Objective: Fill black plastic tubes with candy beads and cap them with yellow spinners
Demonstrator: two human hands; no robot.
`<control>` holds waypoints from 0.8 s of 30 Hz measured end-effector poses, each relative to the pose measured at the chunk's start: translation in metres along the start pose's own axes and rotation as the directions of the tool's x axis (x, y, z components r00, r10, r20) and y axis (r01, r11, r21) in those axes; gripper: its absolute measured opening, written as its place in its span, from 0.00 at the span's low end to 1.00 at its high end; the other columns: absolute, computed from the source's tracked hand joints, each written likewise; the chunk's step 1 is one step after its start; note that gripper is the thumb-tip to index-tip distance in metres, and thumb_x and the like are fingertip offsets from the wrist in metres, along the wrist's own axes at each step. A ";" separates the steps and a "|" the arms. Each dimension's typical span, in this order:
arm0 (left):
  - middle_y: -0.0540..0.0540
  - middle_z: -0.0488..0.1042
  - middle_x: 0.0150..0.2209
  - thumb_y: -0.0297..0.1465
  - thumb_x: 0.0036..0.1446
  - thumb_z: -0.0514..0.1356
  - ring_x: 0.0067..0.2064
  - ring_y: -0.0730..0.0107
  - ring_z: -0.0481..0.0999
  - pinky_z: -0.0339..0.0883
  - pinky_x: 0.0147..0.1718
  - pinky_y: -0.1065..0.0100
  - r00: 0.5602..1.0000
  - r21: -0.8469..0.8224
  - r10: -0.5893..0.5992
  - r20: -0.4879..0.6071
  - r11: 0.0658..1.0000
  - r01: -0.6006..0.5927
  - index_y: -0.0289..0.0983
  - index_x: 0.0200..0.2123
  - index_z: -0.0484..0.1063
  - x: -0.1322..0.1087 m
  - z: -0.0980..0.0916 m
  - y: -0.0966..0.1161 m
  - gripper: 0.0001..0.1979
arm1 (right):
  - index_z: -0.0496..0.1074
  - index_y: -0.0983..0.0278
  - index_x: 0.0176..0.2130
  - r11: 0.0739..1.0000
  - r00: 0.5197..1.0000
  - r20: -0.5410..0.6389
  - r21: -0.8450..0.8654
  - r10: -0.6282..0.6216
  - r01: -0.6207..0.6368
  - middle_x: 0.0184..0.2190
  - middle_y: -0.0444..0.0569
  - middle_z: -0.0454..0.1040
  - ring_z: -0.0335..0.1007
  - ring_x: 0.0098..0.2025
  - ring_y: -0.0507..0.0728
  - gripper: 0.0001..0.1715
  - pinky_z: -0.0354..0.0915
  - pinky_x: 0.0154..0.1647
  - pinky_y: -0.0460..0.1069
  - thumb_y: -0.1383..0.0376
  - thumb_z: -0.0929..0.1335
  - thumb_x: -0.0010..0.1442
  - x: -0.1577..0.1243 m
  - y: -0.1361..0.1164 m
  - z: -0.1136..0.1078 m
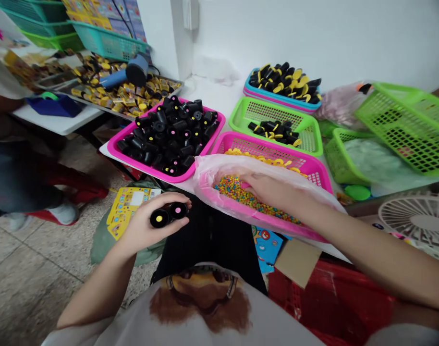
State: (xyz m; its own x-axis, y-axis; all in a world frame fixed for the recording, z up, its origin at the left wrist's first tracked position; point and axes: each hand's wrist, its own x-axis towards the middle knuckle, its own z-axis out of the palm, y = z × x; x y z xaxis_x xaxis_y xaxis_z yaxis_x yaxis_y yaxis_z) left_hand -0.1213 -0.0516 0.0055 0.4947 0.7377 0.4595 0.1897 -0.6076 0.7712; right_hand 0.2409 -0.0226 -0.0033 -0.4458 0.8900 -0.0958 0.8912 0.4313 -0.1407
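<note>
Two black cylinders, one with a yellow dot and one with a pink dot at its end, are held side by side in my left hand. My right hand reaches into a plastic bag of small coloured beads; its fingers are round a pink object that is mostly hidden. The bag lies in a pink basket that also holds yellow pieces. Left of it, a pink tray is heaped with black cylinders.
Behind are a green basket and a blue basket with black and yellow pieces. A metal tray is at the back left. A fan stands right; a person is at the left.
</note>
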 end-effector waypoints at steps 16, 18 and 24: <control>0.43 0.85 0.47 0.36 0.61 0.70 0.48 0.59 0.85 0.78 0.53 0.59 0.982 -0.069 -0.168 -0.090 0.984 0.162 0.38 0.60 0.74 0.044 0.042 0.012 0.25 | 0.80 0.63 0.54 0.908 0.960 0.126 0.375 -0.249 0.187 0.52 0.51 0.84 0.81 0.53 0.60 0.32 0.74 0.57 0.53 0.83 0.65 0.56 0.036 -0.029 -0.002; 0.42 0.85 0.49 0.38 0.61 0.70 0.50 0.58 0.85 0.77 0.55 0.59 0.981 -0.031 -0.167 -0.103 0.986 0.164 0.38 0.57 0.76 0.054 0.049 0.013 0.23 | 0.80 0.62 0.54 0.888 0.970 0.085 0.427 -0.227 0.171 0.53 0.49 0.84 0.80 0.54 0.60 0.33 0.74 0.59 0.54 0.83 0.65 0.56 0.033 -0.026 -0.003; 0.43 0.85 0.52 0.36 0.62 0.69 0.53 0.59 0.85 0.77 0.56 0.62 0.994 0.077 -0.088 -0.066 0.993 0.093 0.37 0.54 0.78 0.072 0.066 0.013 0.19 | 0.80 0.59 0.50 0.784 0.967 -0.028 0.579 -0.255 0.224 0.60 0.50 0.79 0.80 0.54 0.58 0.17 0.75 0.57 0.54 0.72 0.68 0.65 0.020 -0.012 -0.009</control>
State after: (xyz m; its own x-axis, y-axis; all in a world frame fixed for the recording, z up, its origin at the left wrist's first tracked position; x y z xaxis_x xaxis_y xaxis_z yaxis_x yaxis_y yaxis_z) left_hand -0.0267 -0.0257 0.0193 0.4186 0.8063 0.4179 0.2994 -0.5570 0.7747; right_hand 0.2221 -0.0089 0.0057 -0.6557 0.7545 -0.0288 0.5500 0.4512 -0.7028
